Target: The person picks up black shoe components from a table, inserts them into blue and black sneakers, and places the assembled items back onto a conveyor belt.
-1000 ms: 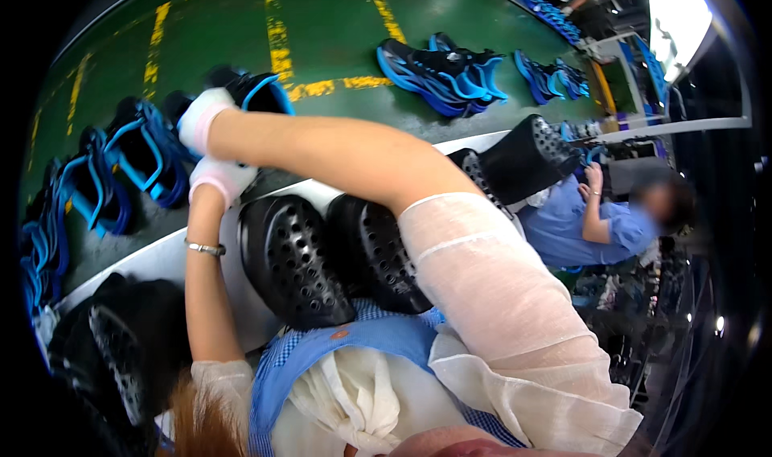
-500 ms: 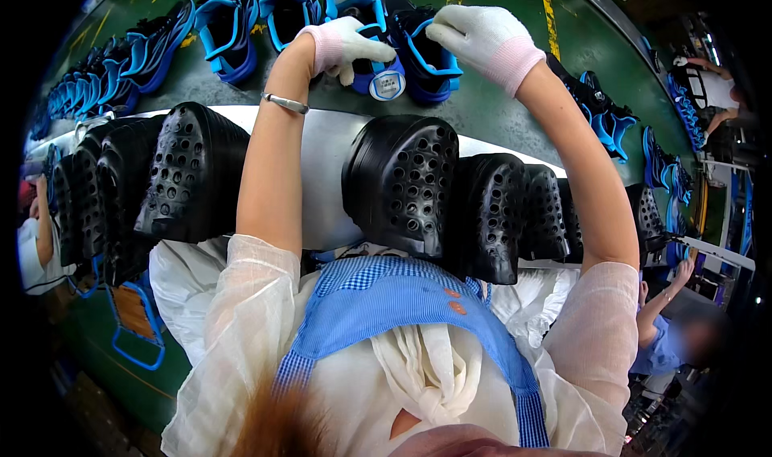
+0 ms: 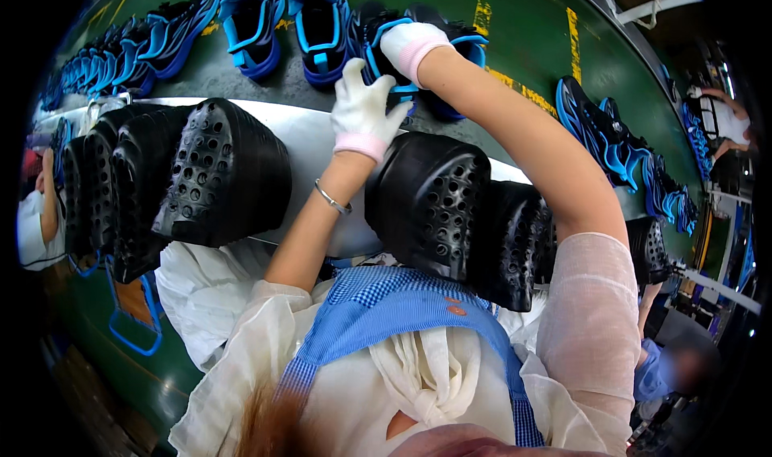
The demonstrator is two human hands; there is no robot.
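My left hand (image 3: 363, 111), in a white glove with a pink cuff, is over the near edge of the green surface, at the heel of a black and blue sports shoe (image 3: 376, 34). Its fingers are spread, and I see nothing held in them. My right hand (image 3: 412, 47), gloved the same way, reaches over that shoe and a neighbouring shoe (image 3: 474, 51). Its fingertips are hidden, so its grip does not show. To the left stand two more such shoes, one nearer (image 3: 320, 34) and one farther off (image 3: 251, 30).
Black moulded blocks with round holes (image 3: 426, 203) line the pale ledge (image 3: 310, 135) between me and the green surface (image 3: 523, 47). More blocks (image 3: 217, 175) stand left. Several shoes (image 3: 595, 135) continue right. Other people work at both sides, one with a light sleeve (image 3: 36, 216).
My left hand has drawn back toward me and right, with its fingers spreading. My right hand has shifted left. The shoes and blocks appear farther right; the round white label no longer shows.
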